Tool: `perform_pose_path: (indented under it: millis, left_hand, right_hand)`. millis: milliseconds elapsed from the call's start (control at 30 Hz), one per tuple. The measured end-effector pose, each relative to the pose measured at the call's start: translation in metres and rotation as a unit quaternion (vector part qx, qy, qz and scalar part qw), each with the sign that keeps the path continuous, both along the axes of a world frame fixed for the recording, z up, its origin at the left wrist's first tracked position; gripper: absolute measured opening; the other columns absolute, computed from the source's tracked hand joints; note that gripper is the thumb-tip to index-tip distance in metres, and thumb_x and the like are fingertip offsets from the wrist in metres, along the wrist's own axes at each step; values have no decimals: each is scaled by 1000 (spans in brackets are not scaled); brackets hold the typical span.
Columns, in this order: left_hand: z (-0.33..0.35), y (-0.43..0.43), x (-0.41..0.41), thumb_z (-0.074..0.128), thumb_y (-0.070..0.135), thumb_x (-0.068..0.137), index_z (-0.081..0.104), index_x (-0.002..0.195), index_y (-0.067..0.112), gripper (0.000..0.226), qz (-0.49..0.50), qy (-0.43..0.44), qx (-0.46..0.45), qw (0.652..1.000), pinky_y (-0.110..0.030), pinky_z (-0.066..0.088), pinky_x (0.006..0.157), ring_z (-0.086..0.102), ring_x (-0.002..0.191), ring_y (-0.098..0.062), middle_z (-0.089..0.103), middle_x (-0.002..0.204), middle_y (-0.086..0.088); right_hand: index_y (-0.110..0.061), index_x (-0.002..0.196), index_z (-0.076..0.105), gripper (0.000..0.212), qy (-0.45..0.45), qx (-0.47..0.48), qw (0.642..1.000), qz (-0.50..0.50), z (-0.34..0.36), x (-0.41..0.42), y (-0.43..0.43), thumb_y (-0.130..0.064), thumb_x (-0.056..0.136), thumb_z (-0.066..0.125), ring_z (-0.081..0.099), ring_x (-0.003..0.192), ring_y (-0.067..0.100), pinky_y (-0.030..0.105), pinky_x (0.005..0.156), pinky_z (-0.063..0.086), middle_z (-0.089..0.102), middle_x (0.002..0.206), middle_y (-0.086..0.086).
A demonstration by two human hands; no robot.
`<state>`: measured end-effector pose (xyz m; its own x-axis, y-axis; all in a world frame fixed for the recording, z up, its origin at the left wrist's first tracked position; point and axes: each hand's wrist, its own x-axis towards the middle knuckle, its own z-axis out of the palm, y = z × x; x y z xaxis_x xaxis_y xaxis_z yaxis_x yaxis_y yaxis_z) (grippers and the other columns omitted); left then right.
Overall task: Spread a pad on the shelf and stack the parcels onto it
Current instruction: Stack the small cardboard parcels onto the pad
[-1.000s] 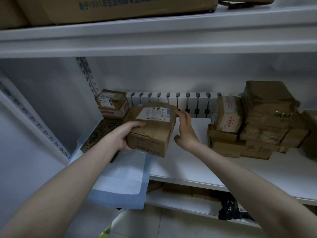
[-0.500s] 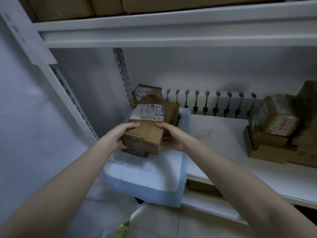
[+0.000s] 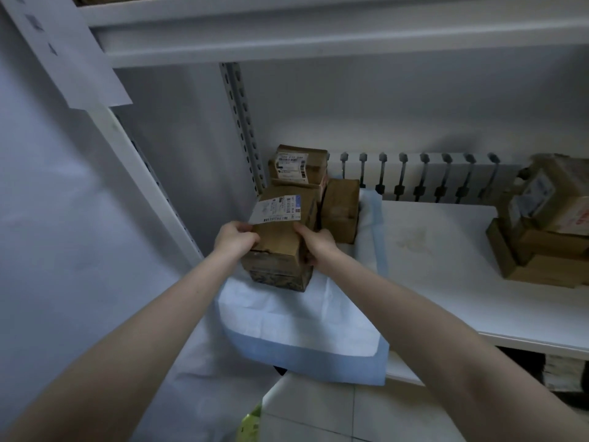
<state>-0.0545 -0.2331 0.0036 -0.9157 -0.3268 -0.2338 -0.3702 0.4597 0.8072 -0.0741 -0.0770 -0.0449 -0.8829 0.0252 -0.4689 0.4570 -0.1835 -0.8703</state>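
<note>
A blue-edged white pad (image 3: 302, 327) lies on the left end of the white shelf (image 3: 446, 269) and hangs over its front edge. A brown cardboard parcel (image 3: 282, 231) with a white label sits on top of a dark patterned box (image 3: 277, 277) on the pad. My left hand (image 3: 234, 239) grips the parcel's left side and my right hand (image 3: 314, 242) grips its right side. Behind it stand a labelled parcel (image 3: 298, 165) in the back corner and a plain brown parcel (image 3: 339, 212) beside it.
A pile of several brown parcels (image 3: 548, 231) sits at the right end of the shelf. A slotted upright post (image 3: 242, 122) marks the back left corner. An upper shelf (image 3: 318, 30) runs overhead. A lower shelf and tiled floor (image 3: 350, 416) show below.
Both hands carried the labelled parcel leftward and down onto the patterned box on the pad. My right hand went from an open touch to gripping its side. The view swung left.
</note>
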Motion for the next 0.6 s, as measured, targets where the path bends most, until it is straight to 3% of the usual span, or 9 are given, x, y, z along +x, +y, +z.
perform_pose_path:
  millis: [100, 367, 500, 600]
  left_hand:
    - [-6, 3, -4, 64, 7, 79, 60, 122, 9, 43, -31, 0, -14, 999, -39, 49, 98, 59, 109, -28, 63, 118, -13]
    - [-4, 6, -13, 62, 8, 81, 62, 121, 10, 39, -54, -16, -35, 998, -38, 51, 95, 60, 106, -28, 63, 115, -12]
    - [2, 15, -14, 63, 15, 79, 57, 127, 13, 49, -95, -50, -110, 988, -37, 48, 99, 55, 115, -28, 58, 127, -11]
    - [8, 30, -10, 59, 21, 82, 51, 135, 20, 54, -119, -42, -208, 970, -35, 40, 103, 42, 128, -33, 46, 138, -12]
  right_hand:
    - [-6, 121, 58, 43, 34, 84, 995, 38, -3, 0, 5, -39, 94, 54, 60, 108, 30, 41, 98, 49, 63, 120, 10]
    - [-5, 130, 52, 39, 99, 125, 986, 40, -6, 1, 21, -24, 96, 56, 57, 114, 26, 32, 92, 47, 58, 128, 11]
    - [-9, 128, 48, 45, 139, 172, 975, 38, -8, 3, 25, -21, 89, 65, 54, 110, 22, 30, 84, 45, 55, 125, 8]
    - [-9, 128, 49, 45, 140, 205, 967, 58, -8, 6, 29, -24, 88, 65, 56, 109, 22, 32, 86, 47, 56, 124, 8]
